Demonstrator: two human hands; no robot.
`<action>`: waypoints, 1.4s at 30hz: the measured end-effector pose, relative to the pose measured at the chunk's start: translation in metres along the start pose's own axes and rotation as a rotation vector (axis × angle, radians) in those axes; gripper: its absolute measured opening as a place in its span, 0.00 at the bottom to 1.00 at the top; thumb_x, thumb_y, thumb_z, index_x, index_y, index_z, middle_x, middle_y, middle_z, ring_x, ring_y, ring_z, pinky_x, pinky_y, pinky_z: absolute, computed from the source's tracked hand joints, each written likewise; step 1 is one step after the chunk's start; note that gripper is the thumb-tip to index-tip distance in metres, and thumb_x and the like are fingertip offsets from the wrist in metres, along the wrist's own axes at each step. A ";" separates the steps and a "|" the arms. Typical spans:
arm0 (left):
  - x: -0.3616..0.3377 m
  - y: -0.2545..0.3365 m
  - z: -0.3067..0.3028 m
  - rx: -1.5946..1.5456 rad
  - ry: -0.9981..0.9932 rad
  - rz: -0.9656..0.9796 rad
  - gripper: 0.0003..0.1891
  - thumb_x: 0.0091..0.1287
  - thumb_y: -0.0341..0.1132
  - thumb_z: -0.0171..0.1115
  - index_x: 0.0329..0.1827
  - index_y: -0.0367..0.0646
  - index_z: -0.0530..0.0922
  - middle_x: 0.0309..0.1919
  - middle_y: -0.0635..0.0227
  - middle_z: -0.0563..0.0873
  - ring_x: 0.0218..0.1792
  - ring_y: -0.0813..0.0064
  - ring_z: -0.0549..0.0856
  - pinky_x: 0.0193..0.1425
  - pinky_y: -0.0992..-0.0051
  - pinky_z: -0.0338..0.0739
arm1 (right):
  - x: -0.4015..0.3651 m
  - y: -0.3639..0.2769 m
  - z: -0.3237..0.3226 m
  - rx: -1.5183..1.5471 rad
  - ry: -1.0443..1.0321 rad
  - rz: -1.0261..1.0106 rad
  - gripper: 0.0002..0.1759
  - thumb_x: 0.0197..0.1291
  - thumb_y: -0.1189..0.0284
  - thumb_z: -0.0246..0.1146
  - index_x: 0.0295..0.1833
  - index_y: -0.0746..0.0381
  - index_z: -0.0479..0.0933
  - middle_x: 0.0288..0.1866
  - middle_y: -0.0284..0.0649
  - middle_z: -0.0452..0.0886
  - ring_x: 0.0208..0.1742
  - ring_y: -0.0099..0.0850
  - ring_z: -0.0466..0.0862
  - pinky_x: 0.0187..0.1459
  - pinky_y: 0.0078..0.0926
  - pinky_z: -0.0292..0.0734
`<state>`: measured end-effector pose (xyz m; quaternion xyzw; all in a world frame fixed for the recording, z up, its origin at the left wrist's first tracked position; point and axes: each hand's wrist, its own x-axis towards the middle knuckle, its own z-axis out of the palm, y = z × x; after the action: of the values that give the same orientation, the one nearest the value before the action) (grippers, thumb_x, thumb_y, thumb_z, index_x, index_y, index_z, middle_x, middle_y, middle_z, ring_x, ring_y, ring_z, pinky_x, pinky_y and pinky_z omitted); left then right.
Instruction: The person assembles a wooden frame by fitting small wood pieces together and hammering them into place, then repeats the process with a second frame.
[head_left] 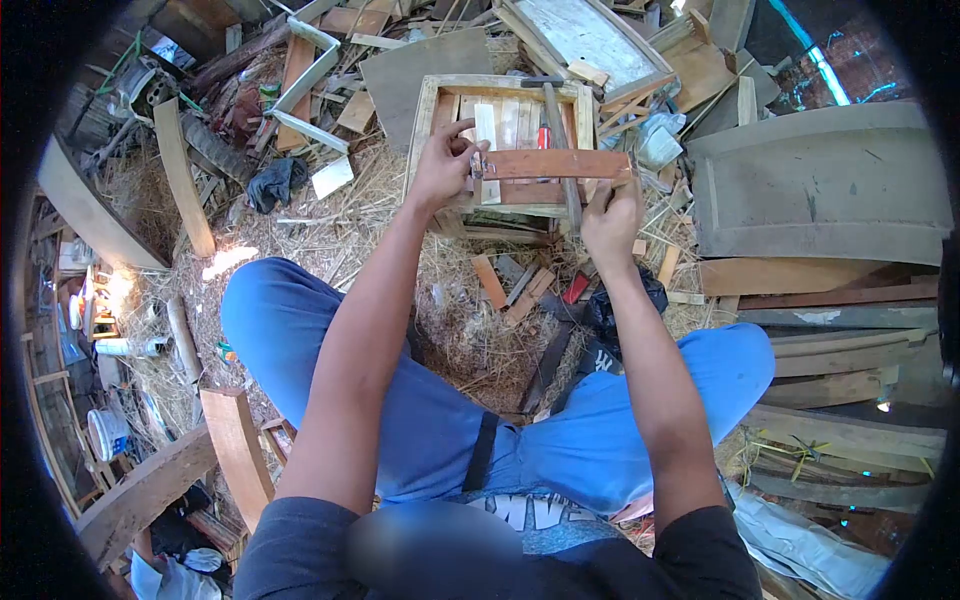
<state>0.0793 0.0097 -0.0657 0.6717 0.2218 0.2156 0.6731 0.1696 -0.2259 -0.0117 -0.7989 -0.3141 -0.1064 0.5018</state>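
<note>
A reddish-brown strip of wood (pixel 555 164) is held level in front of me, a hand at each end. My left hand (pixel 445 168) pinches its left end, where a small greyish part shows that I cannot make out. The fingers of my right hand (pixel 612 218) close on the right end from below. Beneath the strip stands a box-like wooden frame (pixel 426 118) with slats inside. A hammer (pixel 550 110) lies across the frame's right side, its handle passing under the strip. Beside it is a small red object (pixel 544 138). A pale wooden slat (pixel 485 125) rests in the frame.
Wood offcuts (pixel 490 282) and shavings cover the ground between my knees and the frame. A grey panel (pixel 820 185) and stacked boards (pixel 840 350) lie to the right. Curved planks (pixel 183 175) stand at left, with a wooden block (pixel 237 455) near my left leg.
</note>
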 end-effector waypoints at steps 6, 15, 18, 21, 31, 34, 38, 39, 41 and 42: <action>-0.001 0.002 -0.003 0.083 0.007 0.013 0.26 0.70 0.31 0.69 0.68 0.29 0.75 0.23 0.72 0.82 0.24 0.86 0.74 0.27 0.77 0.68 | 0.000 -0.001 0.001 -0.024 -0.005 0.021 0.08 0.67 0.81 0.55 0.47 0.74 0.76 0.46 0.64 0.78 0.50 0.65 0.77 0.56 0.56 0.70; -0.005 0.010 -0.002 0.082 0.005 0.009 0.26 0.71 0.30 0.68 0.69 0.29 0.74 0.25 0.73 0.83 0.25 0.87 0.74 0.27 0.78 0.67 | 0.002 -0.001 -0.007 -0.080 0.005 -0.050 0.06 0.64 0.81 0.59 0.44 0.73 0.76 0.44 0.62 0.78 0.48 0.63 0.78 0.55 0.54 0.72; -0.006 0.011 -0.001 0.055 0.004 0.008 0.26 0.71 0.30 0.68 0.70 0.29 0.74 0.27 0.72 0.84 0.26 0.87 0.75 0.28 0.78 0.68 | 0.002 -0.004 -0.009 -0.076 0.011 -0.036 0.07 0.63 0.80 0.61 0.44 0.73 0.76 0.42 0.59 0.77 0.46 0.60 0.78 0.50 0.51 0.73; -0.009 0.016 0.000 0.067 0.017 -0.016 0.26 0.70 0.27 0.67 0.70 0.28 0.74 0.29 0.71 0.85 0.29 0.86 0.78 0.32 0.79 0.72 | 0.002 -0.004 -0.011 -0.088 0.010 -0.021 0.08 0.63 0.79 0.63 0.45 0.72 0.76 0.42 0.58 0.77 0.43 0.57 0.78 0.47 0.47 0.74; -0.008 0.019 -0.003 0.104 0.019 0.068 0.27 0.66 0.18 0.61 0.70 0.26 0.73 0.44 0.61 0.90 0.42 0.79 0.86 0.47 0.77 0.81 | -0.033 -0.009 -0.025 0.110 -0.008 0.028 0.09 0.67 0.80 0.53 0.50 0.70 0.73 0.43 0.54 0.77 0.44 0.53 0.79 0.48 0.44 0.75; -0.009 0.024 -0.008 0.264 -0.040 0.034 0.27 0.65 0.17 0.60 0.70 0.26 0.73 0.48 0.56 0.89 0.46 0.77 0.87 0.51 0.76 0.81 | -0.034 -0.008 -0.020 0.058 0.003 -0.211 0.10 0.66 0.83 0.49 0.50 0.69 0.73 0.42 0.54 0.76 0.42 0.51 0.78 0.46 0.44 0.74; -0.014 0.030 -0.001 0.148 0.012 0.082 0.27 0.65 0.17 0.60 0.70 0.26 0.73 0.45 0.60 0.89 0.44 0.78 0.86 0.49 0.77 0.81 | -0.034 -0.022 -0.018 0.057 -0.055 -0.281 0.12 0.65 0.84 0.50 0.51 0.68 0.74 0.41 0.54 0.76 0.41 0.51 0.78 0.46 0.44 0.74; -0.014 0.030 -0.001 0.145 0.012 0.073 0.28 0.65 0.17 0.60 0.71 0.27 0.73 0.43 0.62 0.88 0.43 0.79 0.86 0.47 0.77 0.81 | -0.034 -0.027 -0.017 0.060 -0.096 -0.281 0.14 0.64 0.85 0.50 0.53 0.68 0.74 0.41 0.54 0.75 0.42 0.52 0.78 0.47 0.43 0.74; -0.014 0.030 -0.002 0.144 0.015 0.064 0.28 0.65 0.17 0.60 0.71 0.27 0.73 0.41 0.64 0.88 0.41 0.80 0.85 0.46 0.78 0.80 | -0.035 -0.032 -0.012 0.065 -0.138 -0.282 0.16 0.63 0.86 0.51 0.55 0.68 0.75 0.41 0.53 0.75 0.43 0.52 0.78 0.48 0.43 0.74; -0.014 0.030 -0.003 0.171 0.004 0.053 0.27 0.65 0.17 0.60 0.70 0.27 0.73 0.40 0.65 0.87 0.40 0.80 0.85 0.45 0.78 0.80 | -0.037 -0.033 -0.008 0.071 -0.134 -0.293 0.18 0.64 0.87 0.49 0.58 0.69 0.75 0.44 0.54 0.77 0.46 0.51 0.80 0.51 0.42 0.75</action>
<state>0.0666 0.0043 -0.0358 0.7321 0.2227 0.2151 0.6068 0.1224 -0.2378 -0.0014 -0.7315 -0.4634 -0.1137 0.4870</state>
